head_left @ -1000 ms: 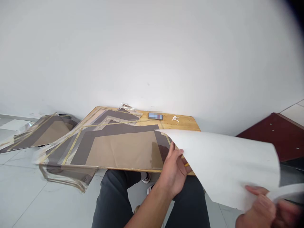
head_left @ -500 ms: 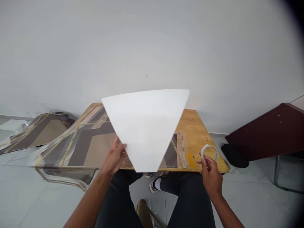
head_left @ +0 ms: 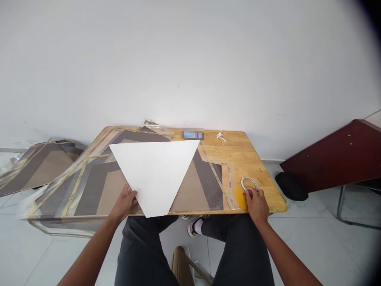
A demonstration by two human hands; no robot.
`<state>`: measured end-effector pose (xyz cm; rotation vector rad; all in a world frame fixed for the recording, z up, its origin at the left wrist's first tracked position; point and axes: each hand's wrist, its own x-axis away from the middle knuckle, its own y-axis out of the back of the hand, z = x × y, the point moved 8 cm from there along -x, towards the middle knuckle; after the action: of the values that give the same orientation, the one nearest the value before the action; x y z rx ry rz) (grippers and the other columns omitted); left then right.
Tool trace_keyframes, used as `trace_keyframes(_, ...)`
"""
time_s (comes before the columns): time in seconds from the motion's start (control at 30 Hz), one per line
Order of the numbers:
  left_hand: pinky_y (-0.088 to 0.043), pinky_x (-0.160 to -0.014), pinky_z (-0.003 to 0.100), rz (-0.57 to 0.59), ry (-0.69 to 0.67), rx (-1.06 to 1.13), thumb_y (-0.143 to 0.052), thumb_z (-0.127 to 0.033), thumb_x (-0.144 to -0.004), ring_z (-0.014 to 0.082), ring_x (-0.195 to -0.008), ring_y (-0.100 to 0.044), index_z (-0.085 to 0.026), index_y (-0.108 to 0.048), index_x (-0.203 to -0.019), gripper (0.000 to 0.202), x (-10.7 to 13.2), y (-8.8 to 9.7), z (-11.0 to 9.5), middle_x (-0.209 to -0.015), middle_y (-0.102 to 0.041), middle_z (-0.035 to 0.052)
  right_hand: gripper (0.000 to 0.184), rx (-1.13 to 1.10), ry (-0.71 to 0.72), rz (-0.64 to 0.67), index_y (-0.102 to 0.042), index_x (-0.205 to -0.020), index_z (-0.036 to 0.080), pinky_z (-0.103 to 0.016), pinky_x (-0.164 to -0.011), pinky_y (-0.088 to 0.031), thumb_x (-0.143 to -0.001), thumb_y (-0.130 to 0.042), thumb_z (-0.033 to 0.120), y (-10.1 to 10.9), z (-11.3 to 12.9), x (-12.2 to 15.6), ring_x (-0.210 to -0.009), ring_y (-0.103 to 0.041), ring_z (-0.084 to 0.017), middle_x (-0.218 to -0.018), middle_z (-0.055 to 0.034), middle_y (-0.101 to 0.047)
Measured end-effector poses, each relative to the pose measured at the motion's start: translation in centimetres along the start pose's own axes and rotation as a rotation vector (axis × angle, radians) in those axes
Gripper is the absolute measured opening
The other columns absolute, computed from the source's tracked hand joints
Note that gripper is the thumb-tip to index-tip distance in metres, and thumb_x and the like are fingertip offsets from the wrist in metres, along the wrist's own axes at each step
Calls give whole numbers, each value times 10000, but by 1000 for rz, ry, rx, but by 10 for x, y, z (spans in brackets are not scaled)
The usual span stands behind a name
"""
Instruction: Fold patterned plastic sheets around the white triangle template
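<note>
My left hand [head_left: 125, 201] grips the near left edge of a white sheet of paper [head_left: 154, 174], which lies almost flat over brown and grey sheets in clear sleeves [head_left: 98, 182] on a wooden table [head_left: 256, 159]. My right hand [head_left: 256, 200] rests at the table's near right edge, its fingers closed on a white tape roll [head_left: 248, 183] that sits on the wood. A yellow patch [head_left: 239, 195] lies just left of that hand. My dark-trousered legs show below the table.
More sleeved sheets [head_left: 32, 171] overhang the table's left side. A dark red board [head_left: 336, 159] leans at the right above a black object [head_left: 291, 186] on the tiled floor. A white scrap [head_left: 220, 136] lies at the table's far edge, against the white wall.
The white sheet came from my right side across to the table's middle and was lowered nearly flat. My right hand let go of the paper and set the tape roll down.
</note>
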<state>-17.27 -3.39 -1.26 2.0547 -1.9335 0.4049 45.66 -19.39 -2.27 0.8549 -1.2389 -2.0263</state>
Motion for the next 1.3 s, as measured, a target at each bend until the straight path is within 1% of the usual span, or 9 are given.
trace_keyframes(0.13,-637,-953,492,-138,-71,-407,-664,-315,-925,296,-1098,-743,-207,-447,-1592,710,-3,17,-7,-1275,-731,148,466,13,-68,19,-739,-1184,252,-366,-734,-465,-1039,-416,555,-4,-8,-2,-1047,-661,-263,-1236,-82,-648)
trace_keyframes(0.27,-390,-1210,663,-286,-516,-1005,-659,-430,-976,392,-1306,-619,-211,-593,-1531,601,19,11,-39,-1428,-637,187,476,-19,-30,-16,-748,-1167,239,-374,-767,-483,-1034,-416,553,-2,-9,-7,-1058,-661,-269,-1232,-98,-644)
trace_keyframes(0.37,-278,-1279,669,-100,-808,-1160,-600,-441,-1040,409,-1519,-435,-290,-651,-1492,479,38,-18,-32,-1597,-532,141,474,-76,51,-43,-747,-1158,223,-394,-817,-506,-1034,-426,549,-1,0,-18,-1074,-663,-286,-1234,-117,-647)
trace_keyframes(0.47,-214,-1307,688,96,-915,-1232,-611,-449,-1049,405,-1611,-315,-378,-614,-1531,487,53,-39,-14,-1676,-481,68,436,-165,148,-23,-728,-1168,214,-404,-874,-523,-1044,-436,513,-5,20,-40,-1040,-675,-275,-1231,-119,-664)
trace_keyframes(0.67,-315,-1307,633,262,-1080,-1299,-729,-481,-985,383,-1590,-392,-398,-515,-1612,668,84,-61,0,-1698,-469,54,390,-259,295,32,-711,-1155,210,-385,-886,-530,-1071,-433,471,-23,72,-97,-953,-678,-243,-1195,-118,-670)
trace_keyframes(0.87,-485,-1240,519,396,-1109,-1303,-622,-343,-1064,307,-1517,-525,-416,-497,-1619,574,87,-58,22,-1661,-527,18,379,-240,324,51,-719,-1108,205,-363,-858,-517,-1075,-440,459,-45,96,-143,-942,-666,-234,-1155,-112,-676)
trace_keyframes(1.03,-531,-1213,471,452,-1062,-1244,-614,-324,-1065,297,-1488,-562,-448,-572,-1560,512,80,-51,23,-1599,-594,-15,370,-225,287,38,-717,-1121,195,-349,-839,-506,-1070,-451,447,-43,89,-167,-917,-672,-220,-1190,-125,-688)
trace_keyframes(1.17,-553,-1189,453,476,-1004,-1192,-618,-343,-1062,294,-1462,-586,-455,-609,-1526,478,74,-51,22,-1589,-599,-15,354,-190,272,28,-714,-1125,211,-360,-843,-506,-1054,-488,474,-22,59,-153,-904,-679,-224,-1177,-113,-705)
trace_keyframes(1.3,-582,-1152,439,497,-958,-1137,-622,-344,-1059,295,-1453,-590,-451,-662,-1474,430,70,-52,21,-1548,-631,-6,364,-118,220,10,-705,-1161,241,-372,-837,-508,-1059,-480,508,9,11,-107,-928,-690,-236,-1212,-98,-711)
